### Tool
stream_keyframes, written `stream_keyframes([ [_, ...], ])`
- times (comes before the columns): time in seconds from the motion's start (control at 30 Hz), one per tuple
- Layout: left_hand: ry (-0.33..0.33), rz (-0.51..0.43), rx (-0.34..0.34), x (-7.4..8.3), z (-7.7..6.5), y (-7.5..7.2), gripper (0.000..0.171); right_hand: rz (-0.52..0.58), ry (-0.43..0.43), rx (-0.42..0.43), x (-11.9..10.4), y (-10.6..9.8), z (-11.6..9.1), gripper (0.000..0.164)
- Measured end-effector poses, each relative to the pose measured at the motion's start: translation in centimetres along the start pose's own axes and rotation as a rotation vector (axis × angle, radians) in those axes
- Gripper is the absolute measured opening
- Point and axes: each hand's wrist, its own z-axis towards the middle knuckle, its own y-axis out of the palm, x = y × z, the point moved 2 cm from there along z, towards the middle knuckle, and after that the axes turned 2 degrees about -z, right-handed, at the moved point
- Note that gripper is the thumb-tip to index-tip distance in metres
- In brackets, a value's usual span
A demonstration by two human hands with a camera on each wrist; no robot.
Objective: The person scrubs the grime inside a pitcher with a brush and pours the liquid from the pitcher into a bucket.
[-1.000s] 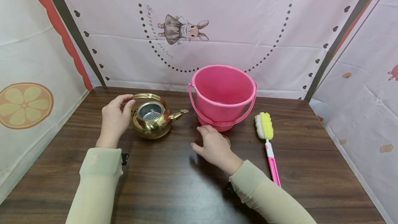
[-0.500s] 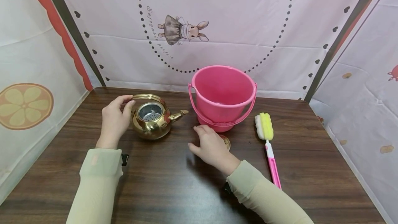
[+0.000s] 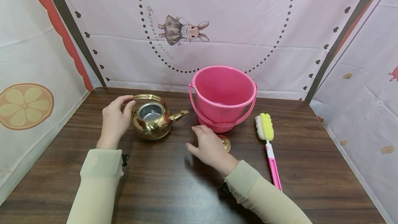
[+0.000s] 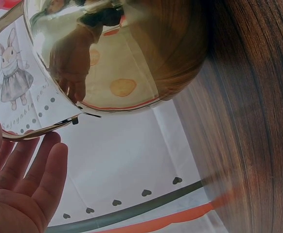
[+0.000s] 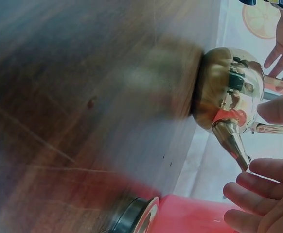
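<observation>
A gold teapot (image 3: 152, 130) stands lidless on the left of the table, a perforated strainer (image 3: 150, 111) inside its mouth and its spout facing right. My left hand (image 3: 115, 118) pinches the arched handle at its left end; in the left wrist view, the thumb and fingers meet around the handle (image 4: 44, 130). My right hand (image 3: 209, 146) hovers over the table with fingers relaxed, holding nothing. A round gold lid (image 3: 226, 143) lies just right of it, partly hidden behind the hand; its dark-sided edge (image 5: 132, 214) shows in the right wrist view.
Behind the lid stands a pink bucket (image 3: 214, 113) with its handle lowered at the front. To the right lies a brush with a yellow-and-white sponge head (image 3: 264, 126) and pink handle (image 3: 273, 170). Printed cloth (image 3: 242, 27) walls the wooden table (image 3: 161, 186).
My right hand has drifted slightly left, away from the lid, so more of the lid shows. The left hand and teapot have stayed in place.
</observation>
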Motion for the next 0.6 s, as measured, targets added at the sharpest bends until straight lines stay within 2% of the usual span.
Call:
stream_keyframes([
  [0.6, 0.023, 0.001, 0.011, 0.03, -0.01, -0.07, 0.027, -0.009, -0.038, 0.03, -0.89, 0.01, 0.28, 0.057],
])
